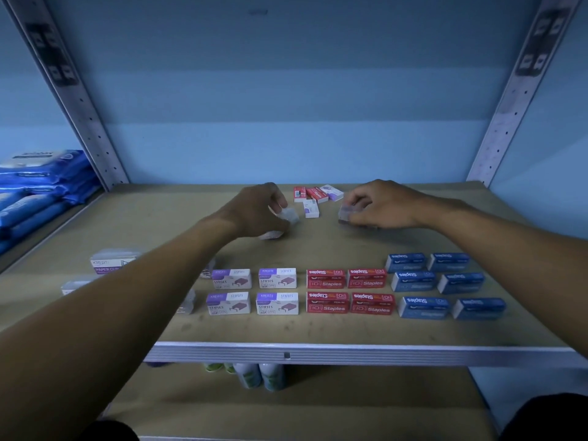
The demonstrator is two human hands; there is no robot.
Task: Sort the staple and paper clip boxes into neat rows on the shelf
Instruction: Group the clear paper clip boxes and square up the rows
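Views: one only, so no part of the scene is shared with another.
Mount: on the person's head, wide-angle; straight uprights bow outward at the frame's sides.
Facing: forward and down onto the shelf, toward the blue back wall.
Nearness: close; both forearms enter from the bottom corners, left hand and right hand reach mid-frame.
Reach: shelf board fills the middle, rows of boxes near its front edge, a lower shelf shows beneath.
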